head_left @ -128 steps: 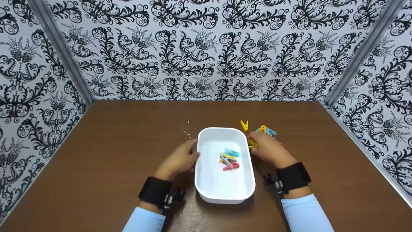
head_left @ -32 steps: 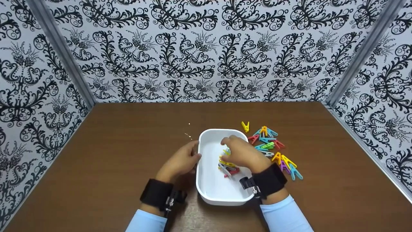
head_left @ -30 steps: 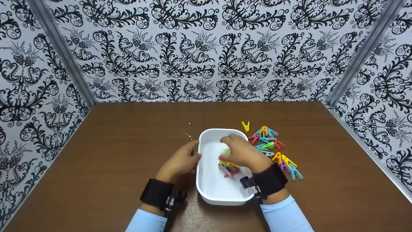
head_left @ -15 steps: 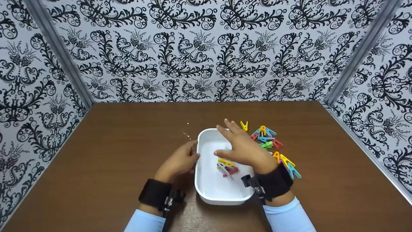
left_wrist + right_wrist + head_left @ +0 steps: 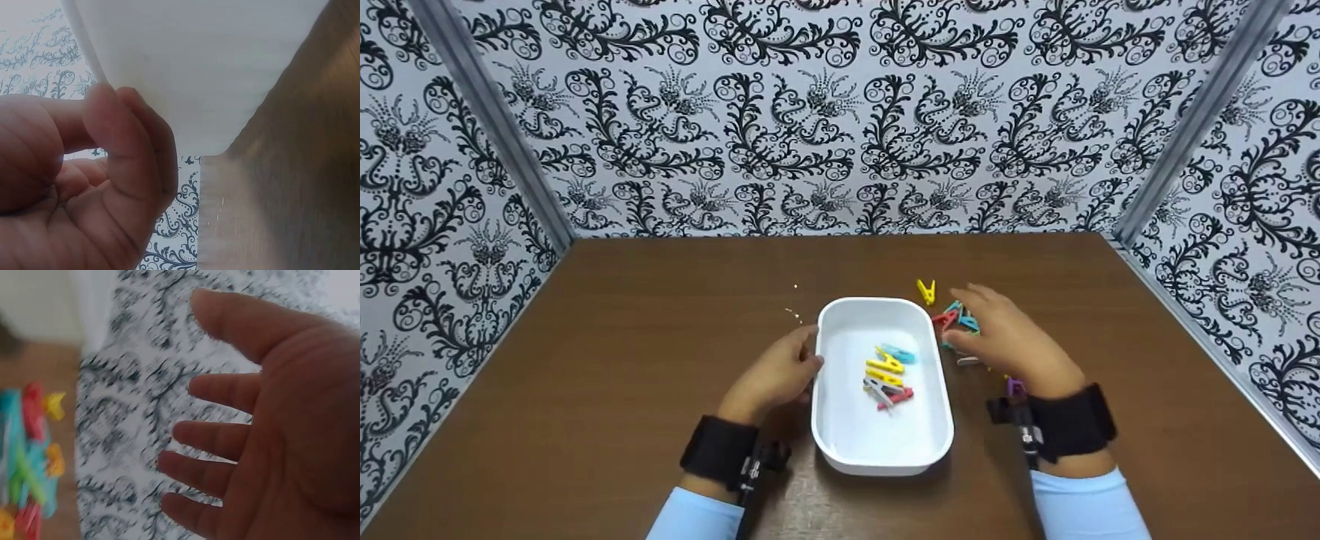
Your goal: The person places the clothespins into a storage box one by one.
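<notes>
A white plastic tray [image 5: 883, 442] stands in the middle of the table in the head view. Inside it lie several clothespins: yellow [image 5: 885, 375], light blue [image 5: 898, 354], grey [image 5: 879, 390] and red [image 5: 896, 398]. My left hand [image 5: 774, 376] holds the tray's left rim; in the left wrist view its bent fingers [image 5: 135, 152] meet the tray edge. My right hand [image 5: 1016, 341] hovers over the pile of clothespins [image 5: 946, 318] right of the tray, partly hiding it. In the right wrist view the right hand [image 5: 270, 433] has spread fingers and nothing in its palm.
A yellow clothespin [image 5: 927, 292] lies apart behind the pile, and a purple one [image 5: 1015, 387] shows under the right wrist. Small pale specks [image 5: 793, 313] mark the brown table [image 5: 660, 337] behind the left hand. Patterned walls [image 5: 825, 135] enclose the back and sides.
My right hand released a yellow clothespin into the tray, lifted with fingers spreading, then moved right over the pile. The left hand has stayed at the tray's rim.
</notes>
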Demonstrator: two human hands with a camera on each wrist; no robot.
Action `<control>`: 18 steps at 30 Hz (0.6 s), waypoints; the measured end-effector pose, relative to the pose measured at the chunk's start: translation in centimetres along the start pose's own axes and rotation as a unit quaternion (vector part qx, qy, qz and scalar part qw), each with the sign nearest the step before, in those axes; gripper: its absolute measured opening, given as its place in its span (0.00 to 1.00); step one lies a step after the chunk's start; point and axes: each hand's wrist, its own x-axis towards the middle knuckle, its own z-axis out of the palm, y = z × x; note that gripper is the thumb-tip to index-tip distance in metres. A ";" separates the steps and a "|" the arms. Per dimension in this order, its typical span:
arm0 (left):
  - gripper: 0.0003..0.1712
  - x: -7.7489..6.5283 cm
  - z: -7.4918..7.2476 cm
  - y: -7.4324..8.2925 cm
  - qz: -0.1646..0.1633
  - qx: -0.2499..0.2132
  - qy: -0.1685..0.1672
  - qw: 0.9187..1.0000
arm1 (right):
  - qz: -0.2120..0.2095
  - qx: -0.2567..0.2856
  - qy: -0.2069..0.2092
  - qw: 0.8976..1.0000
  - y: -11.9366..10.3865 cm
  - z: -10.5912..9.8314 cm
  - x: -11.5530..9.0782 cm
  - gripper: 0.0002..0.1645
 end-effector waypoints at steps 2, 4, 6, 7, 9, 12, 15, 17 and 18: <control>0.31 0.0 0.0 0.0 0.001 0.002 -0.002 1.000 | 0.010 -0.010 -0.015 1.000 1.1 0.4 -0.3 0.39; 0.31 0.0 0.0 -0.1 0.004 0.006 -0.003 1.000 | 0.012 -0.020 -0.029 0.999 2.0 0.9 -0.3 0.36; 0.31 0.0 -0.1 -0.1 0.006 0.009 -0.004 1.000 | 0.017 -0.029 -0.046 0.998 2.9 1.7 -0.2 0.32; 0.31 0.0 -0.1 -0.1 0.007 0.011 -0.004 1.000 | 0.016 -0.035 -0.055 0.998 3.2 2.0 -0.1 0.31; 0.31 -0.1 -0.1 0.0 0.009 0.014 -0.004 1.000 | 0.017 -0.043 -0.073 0.996 3.8 2.8 0.1 0.28; 0.30 -0.1 -0.1 0.0 0.006 0.016 -0.001 1.000 | 0.019 -0.047 -0.092 0.995 4.4 3.7 0.4 0.27; 0.30 -0.2 -0.1 0.2 -0.002 0.011 -0.002 1.000 | 0.020 -0.050 -0.095 0.994 4.6 4.2 0.6 0.27; 0.31 -0.2 -0.1 0.2 -0.007 0.008 -0.005 1.000 | 0.029 -0.049 -0.091 0.994 4.5 4.4 0.6 0.25; 0.30 -0.2 -0.1 0.2 -0.008 0.006 -0.007 1.000 | 0.034 -0.048 -0.090 0.994 4.5 4.4 0.6 0.24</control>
